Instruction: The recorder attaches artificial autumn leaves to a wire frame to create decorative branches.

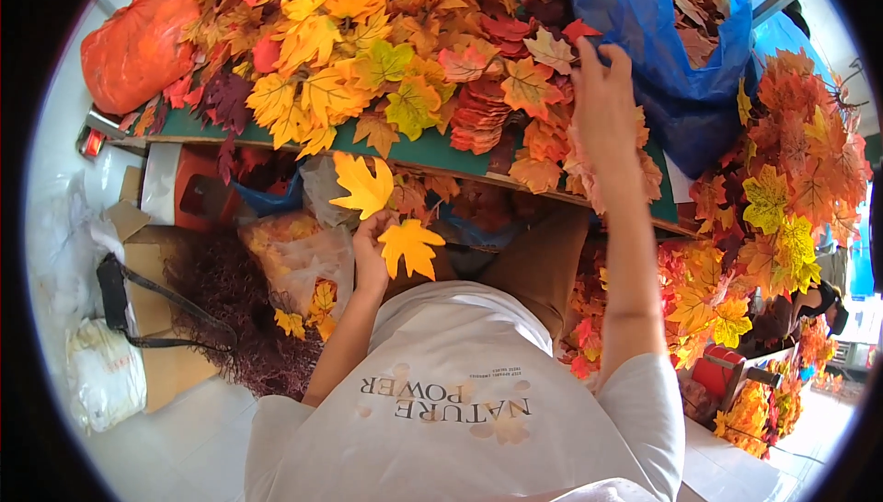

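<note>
Two yellow-orange artificial maple leaves (409, 249) stick out from my left hand (371, 242), which is closed on them in front of my lap. My right hand (605, 79) reaches over the far right of the leaf pile, its fingers apart and slightly bent. A small red leaf (580, 30) lies by its fingertips, and a pale leaf (550, 50) is just left of it. Under and around that forearm lie orange leaves (531, 88) and a stack of red leaves (481, 115). I see nothing held in the right hand.
Yellow and orange leaves (340, 69) heap over the green tabletop (414, 154). A blue plastic bag (644, 51) of leaves stands at the right, an orange-red bag (143, 42) at the left. Leafy bunches (782, 198) crowd my right side; dark purple twigs (216, 295) and cardboard (152, 290) lie at left.
</note>
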### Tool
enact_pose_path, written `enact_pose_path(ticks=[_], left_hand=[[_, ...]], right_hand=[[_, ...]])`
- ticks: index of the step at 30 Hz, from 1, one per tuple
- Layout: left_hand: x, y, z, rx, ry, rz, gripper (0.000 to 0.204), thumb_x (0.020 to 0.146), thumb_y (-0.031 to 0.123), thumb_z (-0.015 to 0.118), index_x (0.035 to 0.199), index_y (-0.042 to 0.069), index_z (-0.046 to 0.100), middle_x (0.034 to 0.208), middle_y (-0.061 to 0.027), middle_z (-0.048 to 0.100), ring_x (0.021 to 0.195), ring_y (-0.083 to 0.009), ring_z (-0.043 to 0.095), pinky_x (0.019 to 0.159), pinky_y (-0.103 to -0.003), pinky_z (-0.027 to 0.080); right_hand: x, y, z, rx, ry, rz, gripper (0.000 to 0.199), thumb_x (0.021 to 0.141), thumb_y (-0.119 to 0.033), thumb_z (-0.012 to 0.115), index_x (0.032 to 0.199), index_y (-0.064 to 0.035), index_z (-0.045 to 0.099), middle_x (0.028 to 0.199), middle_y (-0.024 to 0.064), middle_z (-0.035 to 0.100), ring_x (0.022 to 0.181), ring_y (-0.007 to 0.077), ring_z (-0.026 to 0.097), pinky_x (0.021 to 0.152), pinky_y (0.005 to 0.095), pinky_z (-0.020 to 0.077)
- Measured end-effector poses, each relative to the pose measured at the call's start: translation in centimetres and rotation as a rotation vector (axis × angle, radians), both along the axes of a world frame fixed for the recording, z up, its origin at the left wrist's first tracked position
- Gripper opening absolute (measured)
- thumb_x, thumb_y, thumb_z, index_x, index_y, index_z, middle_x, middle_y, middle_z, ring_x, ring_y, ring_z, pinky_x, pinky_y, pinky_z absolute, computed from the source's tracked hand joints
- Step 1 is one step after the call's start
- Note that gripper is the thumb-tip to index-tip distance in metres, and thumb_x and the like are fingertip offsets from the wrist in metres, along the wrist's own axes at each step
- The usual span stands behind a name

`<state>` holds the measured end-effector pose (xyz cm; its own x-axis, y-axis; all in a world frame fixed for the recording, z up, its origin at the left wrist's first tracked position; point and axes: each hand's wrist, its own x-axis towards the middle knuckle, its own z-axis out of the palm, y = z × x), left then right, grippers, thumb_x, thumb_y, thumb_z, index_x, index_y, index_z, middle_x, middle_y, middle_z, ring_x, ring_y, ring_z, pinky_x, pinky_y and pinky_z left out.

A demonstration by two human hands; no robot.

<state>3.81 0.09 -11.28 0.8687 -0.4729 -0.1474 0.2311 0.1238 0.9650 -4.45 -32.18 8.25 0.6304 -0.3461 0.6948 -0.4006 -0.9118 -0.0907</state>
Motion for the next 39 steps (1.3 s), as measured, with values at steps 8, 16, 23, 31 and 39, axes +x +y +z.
enact_pose_path(ticks=[8,16,23,31,39], left_hand=[[-0.2,0.1,3.5,-0.324,0.504,-0.135,0.024,0.089,0.004,0.051,0.112,-0.002,0.053,0.099,-0.0113,0.061,0.083,-0.0197,0.062,0.07,-0.031,0.053],[0.0,-0.3,7.3,-0.623,0.67,-0.316,0.02,0.089,0.007,0.056,0.109,0.005,0.058,0.091,-0.0038,0.061,0.076,-0.0133,0.062,0.078,-0.033,0.054],[-1.9,-1.4,9.2,-0.651,0.64,-0.278,0.024,0.088,0.005,0.058,0.112,0.004,0.057,0.089,-0.0044,0.061,0.071,-0.0119,0.058,0.072,-0.029,0.053],[-1.9,-2.3,9.9,-0.525,0.582,-0.173,0.026,0.088,0.004,0.057,0.113,-0.001,0.054,0.087,-0.0049,0.061,0.069,-0.0114,0.06,0.07,-0.028,0.056],[-2.2,-2.7,10.5,-0.551,0.454,-0.153,0.042,0.088,0.005,0.058,0.128,0.005,0.046,0.081,-0.001,0.055,0.069,-0.0111,0.058,0.063,-0.027,0.053]], right_hand=[[0.5,-7.9,-1.6,-0.144,0.515,-0.106,0.013,0.083,-0.009,0.052,0.088,-0.003,0.063,0.085,0.0155,0.059,0.076,0.0312,0.063,0.068,0.0395,0.0517],[-1.4,-4.1,1.4,0.604,-0.397,0.065,0.019,0.086,-0.015,0.061,0.092,0.0017,0.065,0.079,0.0101,0.067,0.071,0.0148,0.064,0.066,0.0258,0.0506],[-1.6,12.7,-2.2,1.346,-0.58,0.569,0.003,0.085,-0.006,0.063,0.084,-0.0032,0.062,0.072,0.0061,0.064,0.064,0.0113,0.062,0.058,0.0232,0.0508],[-2.7,17.6,-6.9,1.187,-0.058,0.684,0.016,0.077,0.004,0.065,0.093,0.0011,0.062,0.088,0.0054,0.066,0.083,0.0137,0.062,0.074,0.0265,0.0504],[-1.8,17.2,-9.6,1.975,-0.487,0.462,0.013,0.085,-0.008,0.064,0.095,-0.0002,0.063,0.09,0.0068,0.064,0.076,0.0138,0.062,0.067,0.027,0.0528]])
